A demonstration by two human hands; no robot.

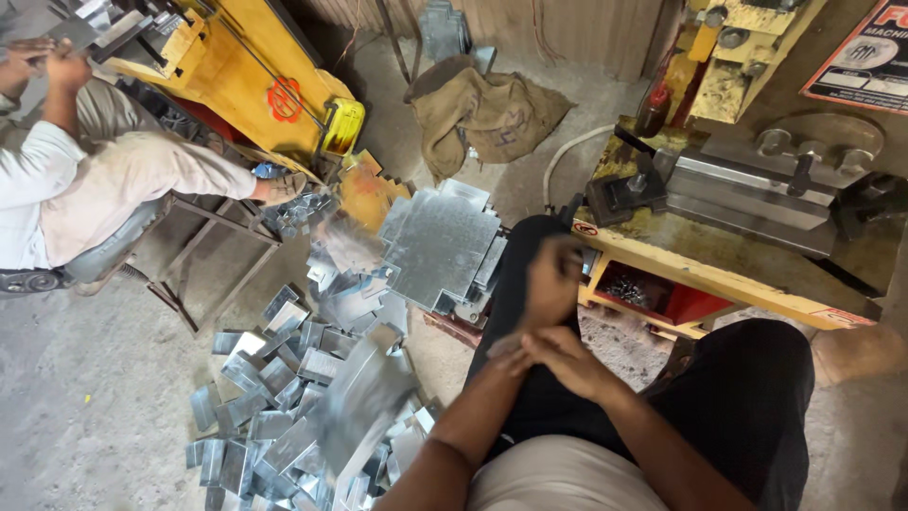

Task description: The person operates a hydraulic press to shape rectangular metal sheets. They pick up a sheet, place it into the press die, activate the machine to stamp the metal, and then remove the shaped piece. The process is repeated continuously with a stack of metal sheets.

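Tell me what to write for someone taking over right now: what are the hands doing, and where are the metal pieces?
Left hand and right hand are together over the lap; whether either holds anything is too blurred to tell.
A blurred metal sheet is in mid-air at the left.
Flat notched sheets are stacked beside the yellow press.
Done: bent pieces are heaped on the floor.
Left: the flat stack.
A co-worker sits at another yellow machine.

Blur, crops and hidden parts around the lap

Motion is blurring the left hand (551,281), the right hand (567,360) and a metal sheet (359,407) beside them; whether either hand is gripping anything is unclear; the frame edge is cutting off the co-worker (85,180) and the press (757,170).
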